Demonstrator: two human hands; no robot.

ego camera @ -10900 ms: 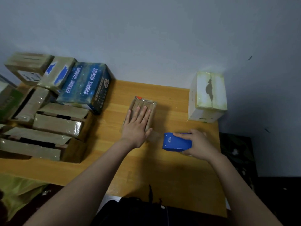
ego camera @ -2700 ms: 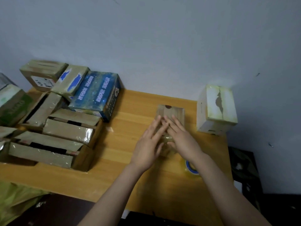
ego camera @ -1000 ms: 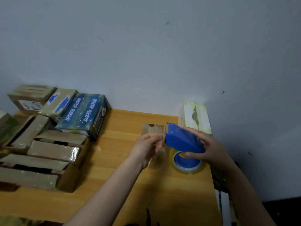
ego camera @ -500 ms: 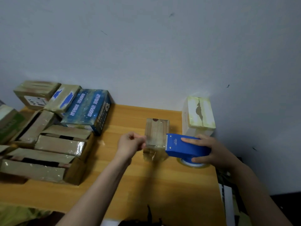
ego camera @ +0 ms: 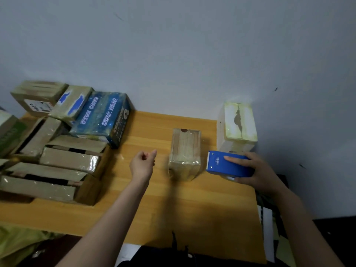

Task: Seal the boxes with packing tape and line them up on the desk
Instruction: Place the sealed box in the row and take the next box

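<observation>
Desk (ego camera: 192,209) of smooth orange-yellow wood butts against a grey wall (ego camera: 173,54); its right and near edges show, and a broad bare strip runs from the middle to the near edge. The left third is crowded with a stack (ego camera: 57,162) of brown cardboard boxes, glossy with clear tape. Several have flaps ajar over dark gaps, and what they hold cannot be seen. A blue box (ego camera: 102,116) printed with pale lettering leans on the stack's back right. At the back right corner a pale box (ego camera: 238,124) stands upright, a torn seam down its top. The small box (ego camera: 185,151), tan and shiny with tape, stands alone mid-desk, with free wood on every side. Just to its right the blue plastic dispenser (ego camera: 227,164) points its toothed edge at the box without touching. The right hand (ego camera: 258,170) wraps round the dispenser, fingers over the top. The left hand (ego camera: 142,164) hovers left of the small box, curled in a loose fist with nothing visible in it.
</observation>
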